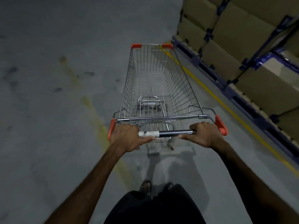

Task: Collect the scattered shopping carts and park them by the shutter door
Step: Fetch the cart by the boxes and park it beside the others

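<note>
Both grips, left hand [127, 137] and right hand [205, 134], wrap the handle bar [174, 132]; our shopping cart [155, 81] stretches straight ahead, alongside the rack [242, 65].

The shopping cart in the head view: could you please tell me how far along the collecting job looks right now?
Done: nothing parked that the view shows; no shutter door or other carts are visible. In hand: one empty shopping cart, with the left hand and right hand both gripping its handle bar, on the grey floor beside racking of cardboard boxes. Left: getting this cart to the shutter door, then any others.
</note>
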Demonstrator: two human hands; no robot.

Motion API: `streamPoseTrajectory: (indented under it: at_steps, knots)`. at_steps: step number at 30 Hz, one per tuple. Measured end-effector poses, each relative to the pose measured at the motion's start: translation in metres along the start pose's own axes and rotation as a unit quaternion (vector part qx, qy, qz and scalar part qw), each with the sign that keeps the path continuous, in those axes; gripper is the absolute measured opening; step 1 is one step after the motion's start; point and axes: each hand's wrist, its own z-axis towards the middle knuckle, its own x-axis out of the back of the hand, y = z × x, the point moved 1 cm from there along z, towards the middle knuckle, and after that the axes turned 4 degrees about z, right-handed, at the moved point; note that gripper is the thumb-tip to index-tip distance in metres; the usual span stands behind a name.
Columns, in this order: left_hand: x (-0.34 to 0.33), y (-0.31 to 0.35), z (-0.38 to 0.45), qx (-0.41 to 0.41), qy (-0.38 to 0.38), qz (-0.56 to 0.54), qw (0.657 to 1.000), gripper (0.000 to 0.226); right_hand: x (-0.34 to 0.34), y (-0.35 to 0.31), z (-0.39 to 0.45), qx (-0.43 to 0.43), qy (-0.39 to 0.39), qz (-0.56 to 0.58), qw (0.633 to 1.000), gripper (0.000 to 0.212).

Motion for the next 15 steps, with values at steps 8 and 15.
streamPoseTrajectory:
  at_steps: [8, 15]
  knots:
    - [0.001, -0.073, 0.080, 0.066, -0.001, -0.041, 0.997, 0.092, 0.026, -0.023, 0.141, 0.083, -0.021, -0.026, 0.996, 0.094]
    - [0.017, -0.112, 0.169, 0.103, 0.001, -0.040, 0.994, 0.100, 0.058, -0.020, 0.263, 0.122, -0.051, -0.024, 0.991, 0.090]
